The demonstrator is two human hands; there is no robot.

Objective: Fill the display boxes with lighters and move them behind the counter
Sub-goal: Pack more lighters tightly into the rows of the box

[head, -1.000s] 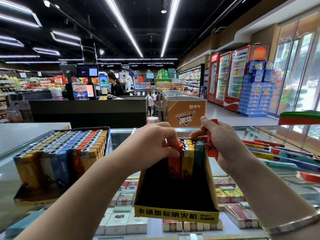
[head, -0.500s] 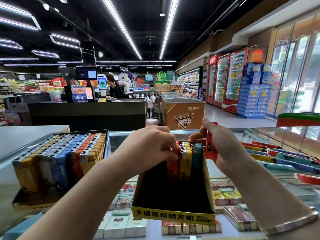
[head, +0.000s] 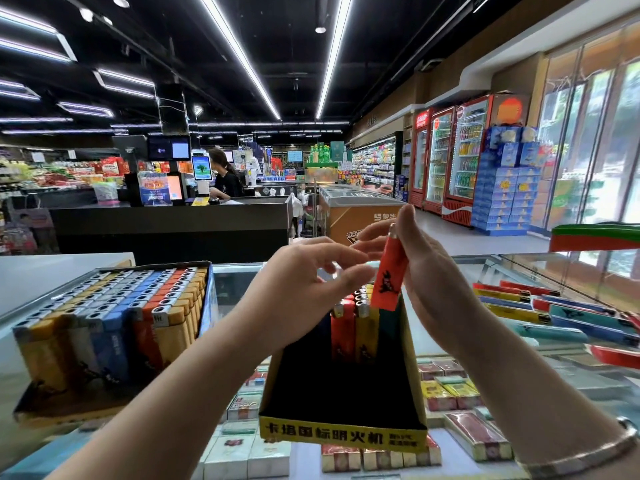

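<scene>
A yellow-fronted display box point(head: 343, 436) stands on the glass counter, dark inside, with a few lighters point(head: 353, 330) upright at its far end. My right hand point(head: 429, 282) holds a red lighter point(head: 388, 275) upright above that far end. My left hand point(head: 304, 289) hovers beside the red lighter with fingers spread, holding nothing. To the left sits a second display box point(head: 114, 327), packed with yellow, blue and red lighters. Loose lighters point(head: 540, 310) lie scattered on the glass to the right.
The glass counter point(head: 519, 372) shows cigarette packs underneath. A dark checkout counter point(head: 173, 223) with a person at a screen stands beyond. A chest freezer point(head: 360, 209) and drink fridges point(head: 460, 157) line the aisle on the right.
My right hand has lifted the red lighter up above the box. My left hand has come off the lighters in the box and opened its fingers.
</scene>
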